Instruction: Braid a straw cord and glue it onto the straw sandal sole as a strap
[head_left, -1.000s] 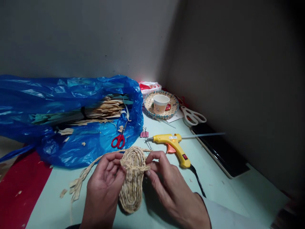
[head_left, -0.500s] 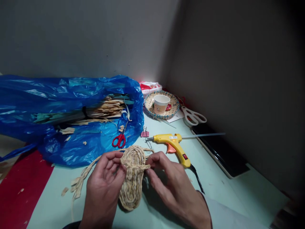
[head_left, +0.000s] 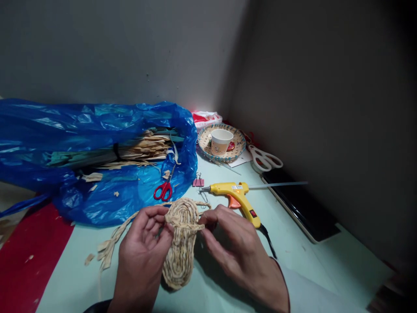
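Observation:
A small slipper sole (head_left: 180,261) of coiled, braided straw stands tilted up between my hands, its lower end near the table. Across its upper part lies a short braided straw strap (head_left: 186,227). My left hand (head_left: 143,248) pinches the left edge of the sole and the strap's left end between thumb and fingers. With thumb and forefinger, my right hand (head_left: 233,250) grips the strap's right end, which sticks out past the sole's edge. A loose straw braid (head_left: 119,232) trails behind the left hand and ends in frayed strands on the table.
Behind lie a yellow glue gun (head_left: 233,191) with its glue stick, red scissors (head_left: 163,191) and a pink binder clip (head_left: 198,181). A blue plastic bag (head_left: 130,195) holds dried straw. Further back are a woven tray (head_left: 239,152) with a paper cup (head_left: 220,143), white scissors (head_left: 265,158) and a black tablet (head_left: 299,206).
Both hands keep their grip on the sole and strap. The strap's right end has shifted very slightly, and the right hand has turned a little. The rest looks the same.

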`<state>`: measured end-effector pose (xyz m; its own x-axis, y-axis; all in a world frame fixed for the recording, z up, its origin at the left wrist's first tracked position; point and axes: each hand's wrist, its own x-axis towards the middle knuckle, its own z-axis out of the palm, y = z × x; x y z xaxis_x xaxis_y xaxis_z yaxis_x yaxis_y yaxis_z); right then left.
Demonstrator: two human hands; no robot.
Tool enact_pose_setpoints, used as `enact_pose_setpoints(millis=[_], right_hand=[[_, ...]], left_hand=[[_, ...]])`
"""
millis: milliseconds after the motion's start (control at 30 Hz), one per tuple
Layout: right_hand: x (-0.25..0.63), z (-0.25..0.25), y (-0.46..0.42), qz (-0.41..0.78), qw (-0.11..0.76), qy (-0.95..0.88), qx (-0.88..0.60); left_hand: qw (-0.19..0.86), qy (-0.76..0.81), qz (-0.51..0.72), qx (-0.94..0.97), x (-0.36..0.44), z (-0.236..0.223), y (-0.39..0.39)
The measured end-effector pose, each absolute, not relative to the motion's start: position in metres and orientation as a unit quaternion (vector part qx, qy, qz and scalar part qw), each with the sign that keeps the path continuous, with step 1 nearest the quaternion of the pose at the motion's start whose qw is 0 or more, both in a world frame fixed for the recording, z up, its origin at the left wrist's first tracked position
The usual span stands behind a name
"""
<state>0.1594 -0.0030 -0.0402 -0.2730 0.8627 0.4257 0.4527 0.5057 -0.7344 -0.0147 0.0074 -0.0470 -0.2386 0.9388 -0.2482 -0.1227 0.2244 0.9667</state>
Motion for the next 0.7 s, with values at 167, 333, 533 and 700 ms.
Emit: enact_pose_setpoints(millis=[167,333,533,700], right_hand=[[0.162,-0.044,0.001,0.257,0.424,-0.759,-0.422],[0.162,-0.048,0.001,0.262,0.414,-0.761,-0.425],[0.162,-0.047,0.003,0.253,0.426,-0.756,-0.427],[0.165,-0.039,0.006,0.253,0.424,-0.74,-0.456]], left_hand=[[0.521,0.585,0.517,0.345,-0.016,-0.05,0.008],[0.528,0.575,0.522,0.344,-0.018,-0.051,0.008],[0.531,0.563,0.524,0.357,-0.022,-0.051,0.008],[0.509,0.57,0.521,0.379,-0.025,-0.054,0.012]])
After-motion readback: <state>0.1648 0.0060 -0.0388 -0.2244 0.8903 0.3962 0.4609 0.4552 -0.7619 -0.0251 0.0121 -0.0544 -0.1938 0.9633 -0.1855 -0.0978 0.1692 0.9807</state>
